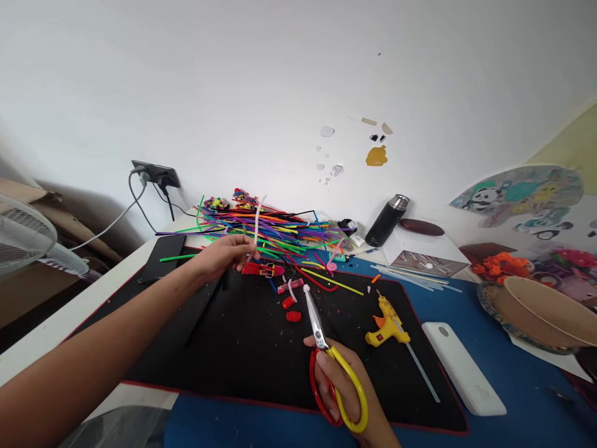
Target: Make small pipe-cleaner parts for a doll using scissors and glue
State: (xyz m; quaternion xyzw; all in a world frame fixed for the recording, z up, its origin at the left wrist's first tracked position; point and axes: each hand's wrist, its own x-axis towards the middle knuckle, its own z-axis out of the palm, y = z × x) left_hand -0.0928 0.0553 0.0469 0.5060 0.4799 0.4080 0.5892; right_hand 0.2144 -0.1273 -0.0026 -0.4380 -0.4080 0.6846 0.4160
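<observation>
The left hand [231,252] is pinching a pale stem [257,224], nearly upright; the right hand [347,386] is gripping scissors [319,339], blades appearing closed. The stem is standing well apart from the blades. Trimming preparation is seemingly underway; cutting would be requiring parted blades brought to the stem.

A plain white wall [224,93] backs the desk [107,289]

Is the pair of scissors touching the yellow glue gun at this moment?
Apart. The head view shows the scissors in the right hand, with bare black mat plainly visible between them and the yellow glue gun.
</observation>
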